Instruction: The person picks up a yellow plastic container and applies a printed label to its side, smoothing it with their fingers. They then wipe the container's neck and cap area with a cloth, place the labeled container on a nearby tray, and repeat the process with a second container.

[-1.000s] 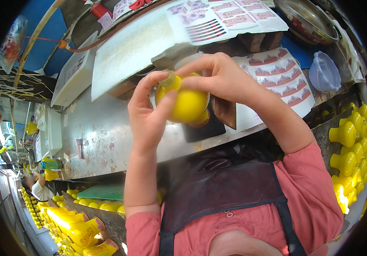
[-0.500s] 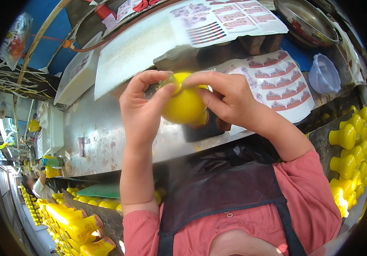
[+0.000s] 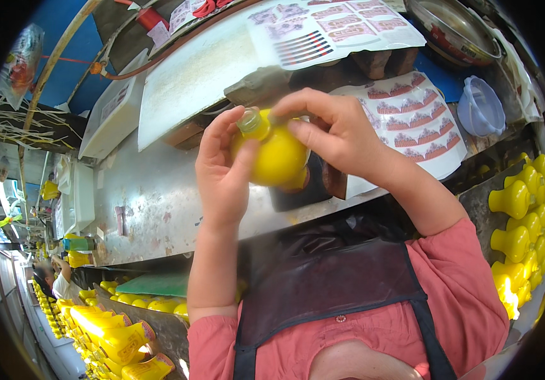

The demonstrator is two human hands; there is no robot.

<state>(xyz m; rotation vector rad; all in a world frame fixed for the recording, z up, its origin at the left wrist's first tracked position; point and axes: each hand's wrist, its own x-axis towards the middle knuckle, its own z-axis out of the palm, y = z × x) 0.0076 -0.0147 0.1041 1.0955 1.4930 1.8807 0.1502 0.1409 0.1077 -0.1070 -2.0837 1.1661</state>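
Note:
A rounded yellow bottle (image 3: 278, 158) with a clear glass mouth is held tilted above the metal bench, its neck pointing up and left. My left hand (image 3: 218, 171) grips it from the left, thumb on the side near the neck and fingers curled behind the mouth. Fingers and thumb of my right hand (image 3: 339, 133) press on the bottle's upper right, where they are slightly blurred. Whether a thin piece lies under the right fingertips is hidden. Just below the bottle is a dark block (image 3: 294, 197).
Right of my hands lies a sheet of printed pink-and-red decals (image 3: 415, 120). Behind are a pale board (image 3: 190, 82), another printed sheet (image 3: 348, 28), a metal basin (image 3: 456, 31) and a lilac bucket (image 3: 480, 107). Yellow bottles stand at right (image 3: 512, 201) and lower left (image 3: 117, 342); a person (image 3: 63, 282) is far left.
My left hand has shifted right and slid lower on the bottle, uncovering more of the glass mouth. The right fingers have moved slightly, and the bottle has turned a little.

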